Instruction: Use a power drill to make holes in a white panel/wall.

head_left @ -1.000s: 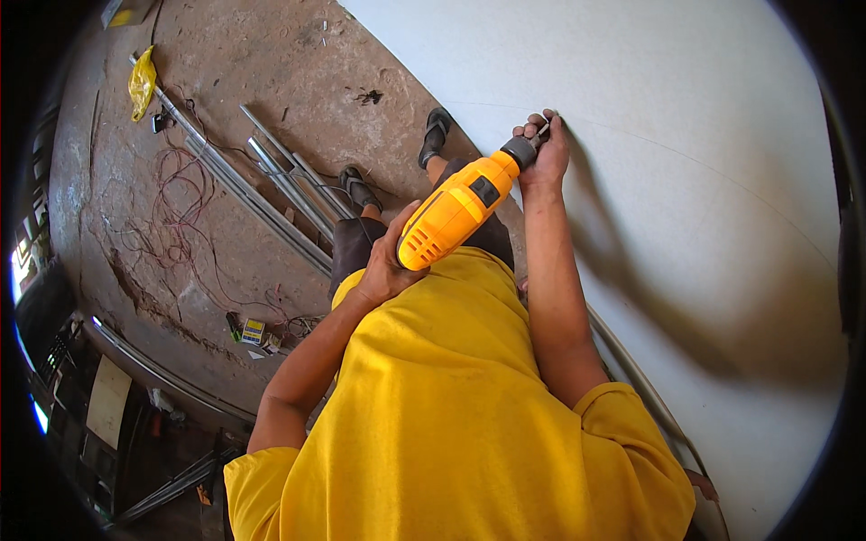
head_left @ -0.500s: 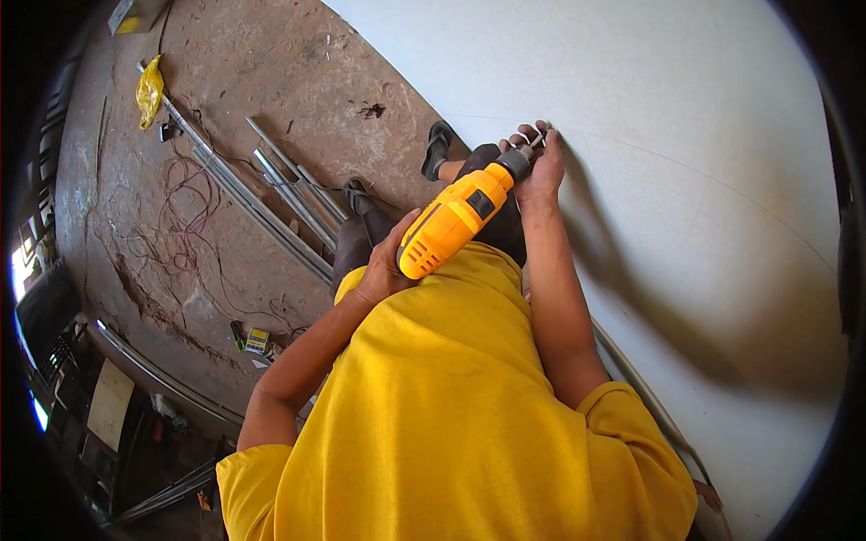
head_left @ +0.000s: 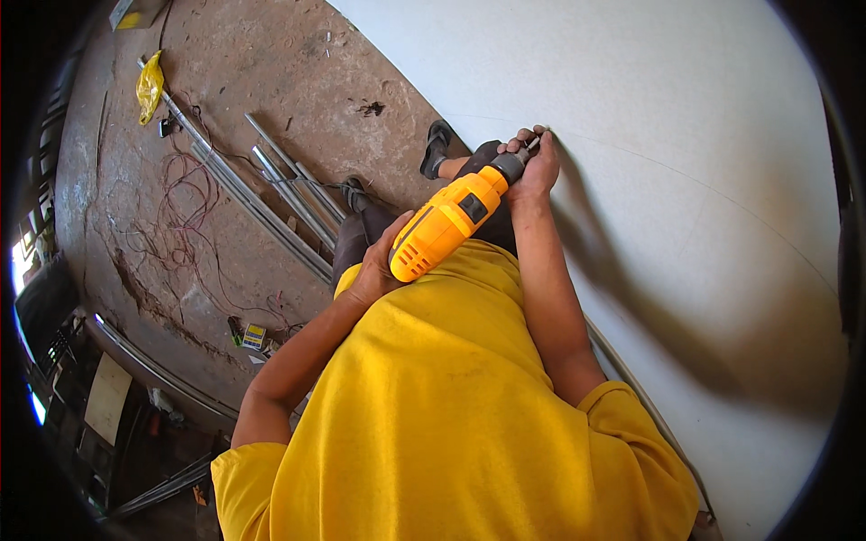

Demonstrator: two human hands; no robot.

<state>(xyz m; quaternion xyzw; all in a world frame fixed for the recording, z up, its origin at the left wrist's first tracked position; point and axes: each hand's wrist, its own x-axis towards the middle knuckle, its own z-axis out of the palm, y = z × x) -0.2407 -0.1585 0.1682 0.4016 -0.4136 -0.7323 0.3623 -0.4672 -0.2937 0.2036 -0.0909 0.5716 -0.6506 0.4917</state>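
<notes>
White board (head_left: 704,135): extending along the person's right. Metal tubes (head_left: 294,197): resting on brown ground (head_left: 262,54), leftward. Yellow drill (head_left: 456,221): sitting above the lap, long axis running diagonally, chuck (head_left: 511,166) pointing away from the body, toward the right. Left hand (head_left: 377,263): grasping the rear end, handle hidden. Right hand (head_left: 538,171): curling its fingers around the bit (head_left: 533,144) beside the chuck.

To my left I see a rough brown concrete floor (head_left: 298,72), stained and cracked, with long silver metal pipes (head_left: 244,191) lying on it. Toward the far-left edge, a pale rectangular board (head_left: 107,399) shows among dim dark clutter (head_left: 45,302), near glaring white light (head_left: 19,268).
</notes>
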